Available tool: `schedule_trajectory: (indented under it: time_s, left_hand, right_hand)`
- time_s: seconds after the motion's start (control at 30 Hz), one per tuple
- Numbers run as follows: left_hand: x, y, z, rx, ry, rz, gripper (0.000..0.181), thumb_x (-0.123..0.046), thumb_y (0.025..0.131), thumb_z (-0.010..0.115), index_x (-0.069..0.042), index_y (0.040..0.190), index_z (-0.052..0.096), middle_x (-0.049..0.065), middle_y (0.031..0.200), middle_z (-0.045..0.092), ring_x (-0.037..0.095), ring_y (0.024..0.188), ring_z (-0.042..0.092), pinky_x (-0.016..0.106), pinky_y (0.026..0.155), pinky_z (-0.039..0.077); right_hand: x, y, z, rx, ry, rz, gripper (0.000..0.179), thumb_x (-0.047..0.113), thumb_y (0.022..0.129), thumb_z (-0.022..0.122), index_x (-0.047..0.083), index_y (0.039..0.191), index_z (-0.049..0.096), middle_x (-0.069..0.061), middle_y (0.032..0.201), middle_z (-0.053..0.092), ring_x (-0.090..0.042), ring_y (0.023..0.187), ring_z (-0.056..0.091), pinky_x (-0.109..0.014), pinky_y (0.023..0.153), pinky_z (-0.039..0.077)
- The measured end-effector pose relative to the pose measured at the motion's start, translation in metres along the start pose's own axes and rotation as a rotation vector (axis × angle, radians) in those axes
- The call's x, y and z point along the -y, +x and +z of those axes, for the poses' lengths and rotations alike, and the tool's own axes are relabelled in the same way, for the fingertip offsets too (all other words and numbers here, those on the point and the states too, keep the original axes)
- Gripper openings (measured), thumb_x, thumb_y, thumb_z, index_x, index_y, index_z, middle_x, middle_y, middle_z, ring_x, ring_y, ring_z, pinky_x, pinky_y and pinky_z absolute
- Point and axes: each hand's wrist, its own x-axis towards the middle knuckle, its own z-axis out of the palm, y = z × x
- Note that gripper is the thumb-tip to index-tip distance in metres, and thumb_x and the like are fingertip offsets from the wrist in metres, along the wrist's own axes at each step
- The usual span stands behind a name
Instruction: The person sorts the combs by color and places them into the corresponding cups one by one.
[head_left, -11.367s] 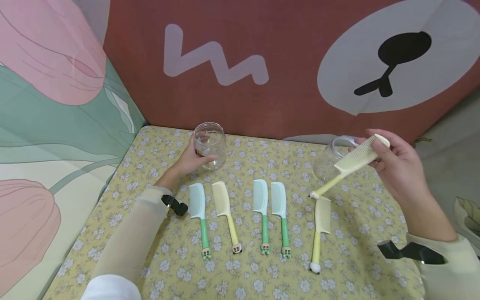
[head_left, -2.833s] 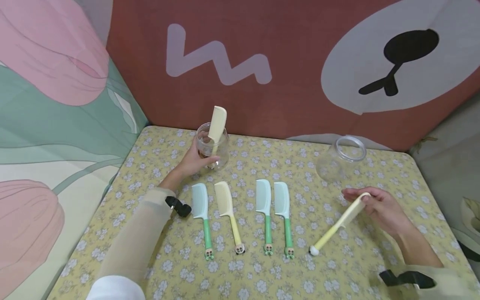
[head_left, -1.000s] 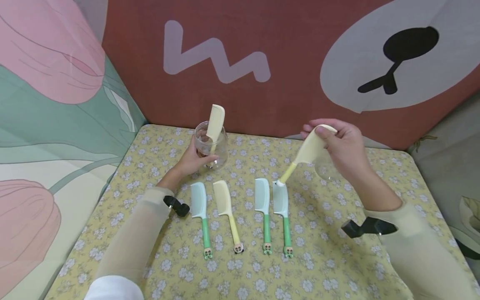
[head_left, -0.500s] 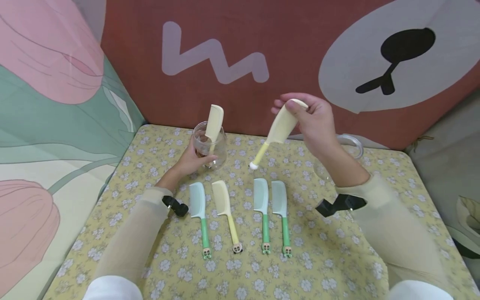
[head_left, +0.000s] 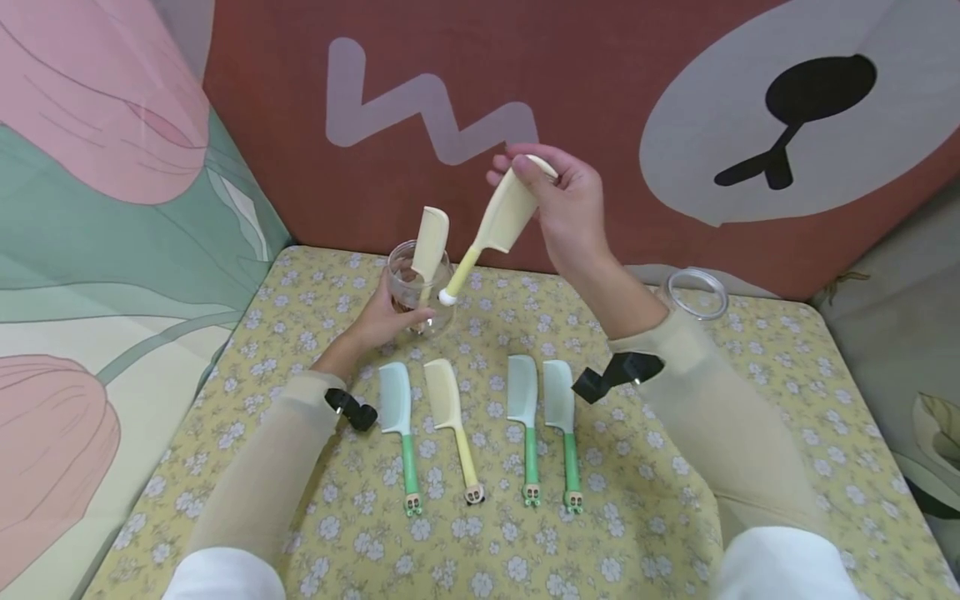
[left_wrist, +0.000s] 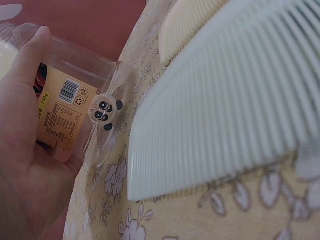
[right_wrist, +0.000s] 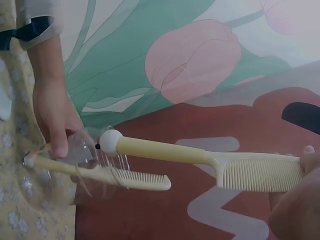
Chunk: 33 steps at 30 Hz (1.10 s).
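Yellow comb held handle-down beside a clear jar

The right hand (head_left: 566,200) pinches a pale yellow comb (head_left: 506,217) by the end of its toothed part, thumb in front, above the far part of the surface (head_left: 330,537). The comb tilts, its handle running down to the left and ending in a white ball just by the right side of a clear jar (head_left: 405,283); whether ball and jar touch, I cannot tell.

The left hand (head_left: 386,317) grips that jar from the left, its thumb across the near side. Another yellow comb (head_left: 431,237) stands in the jar, handle down, toothed part rising past the rim. The left wrist view shows a printed label (left_wrist: 60,117) on the jar and, through the clear wall, a panda face at the bottom.

Nearer on the surface, four combs lie in a row, handles toward the near side: from the left, a pale blue comb (head_left: 396,400), a yellow comb (head_left: 445,396), then two more pale blue combs (head_left: 522,392) (head_left: 558,396). The blue ones have green handles. At far right the round rim of a second jar (head_left: 722,296) shows beyond the right sleeve (head_left: 720,417).
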Motion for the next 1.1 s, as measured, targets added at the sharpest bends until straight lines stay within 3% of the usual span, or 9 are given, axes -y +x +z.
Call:
schedule_trajectory:
  time_s: [0.23,0.4,0.5,0.7,0.8,1.0,1.1]
  left_hand:
    - [0.000,0.000,0.000,-0.006,0.013,0.001,0.096,-0.006,0.093,0.075,-0.019,0.160,0.008,0.013,0.163,0.024,0.028,0.151,0.027,0.051,0.116,0.034]
    - [0.000,0.002,0.001,0.028,-0.015,0.024,0.098,-0.002,0.094,0.072,-0.019,0.161,0.003,0.011,0.166,0.021,0.027,0.152,0.025,0.051,0.118,0.032]
    - [-0.003,0.002,0.001,0.037,-0.031,0.005,0.102,-0.001,0.093,0.072,-0.019,0.162,-0.001,0.013,0.166,0.021,0.031,0.150,0.028,0.053,0.117,0.032]
    - [-0.018,-0.005,0.003,0.039,-0.009,-0.027,0.100,-0.004,0.093,0.073,-0.016,0.161,0.000,0.019,0.159,0.029,0.037,0.140,0.040,0.049,0.108,0.041]
    - [-0.009,-0.004,0.002,0.035,0.005,-0.011,0.101,-0.008,0.094,0.074,-0.022,0.161,0.000,0.014,0.160,0.030,0.032,0.134,0.046,0.039,0.100,0.046]
    - [0.002,0.000,-0.001,0.023,0.033,0.012,0.101,-0.012,0.094,0.075,-0.029,0.161,0.002,0.012,0.156,0.034,0.025,0.103,0.057,0.031,0.081,0.051]
    - [0.001,0.001,0.001,0.029,0.016,0.016,0.100,-0.007,0.094,0.074,-0.025,0.161,0.002,0.012,0.158,0.032,0.025,0.111,0.054,0.029,0.084,0.049]
  right_hand:
    - [-0.006,0.017,0.026,-0.106,0.083,-0.001,0.019,-0.005,0.097,0.063,-0.016,0.113,0.066,-0.018,0.094,0.073,-0.027,0.084,0.075,-0.041,0.091,0.058]
    - [-0.018,0.026,0.042,-0.138,0.008,-0.010,0.020,0.001,0.097,0.067,-0.011,0.112,0.069,-0.019,0.099,0.073,-0.029,0.089,0.075,-0.036,0.088,0.059]
    - [-0.031,0.029,0.050,-0.136,-0.024,-0.002,0.022,0.001,0.097,0.066,-0.012,0.114,0.069,-0.022,0.103,0.073,-0.032,0.093,0.075,-0.034,0.087,0.059]
    - [-0.058,0.030,0.064,-0.114,-0.097,0.022,0.022,0.002,0.098,0.065,-0.012,0.115,0.069,-0.026,0.109,0.071,-0.034,0.095,0.074,-0.030,0.086,0.059]
    - [-0.067,0.029,0.072,-0.107,-0.116,0.050,0.023,0.002,0.098,0.065,-0.012,0.115,0.069,-0.024,0.109,0.072,-0.033,0.095,0.074,-0.029,0.085,0.059]
    - [-0.082,0.024,0.082,-0.095,-0.224,0.094,0.020,0.005,0.099,0.066,-0.006,0.114,0.072,-0.016,0.108,0.074,-0.028,0.095,0.075,-0.026,0.081,0.059]
    - [-0.091,0.022,0.081,-0.099,-0.269,0.117,0.020,0.007,0.099,0.067,-0.004,0.114,0.073,-0.013,0.106,0.075,-0.029,0.096,0.074,-0.024,0.078,0.059]
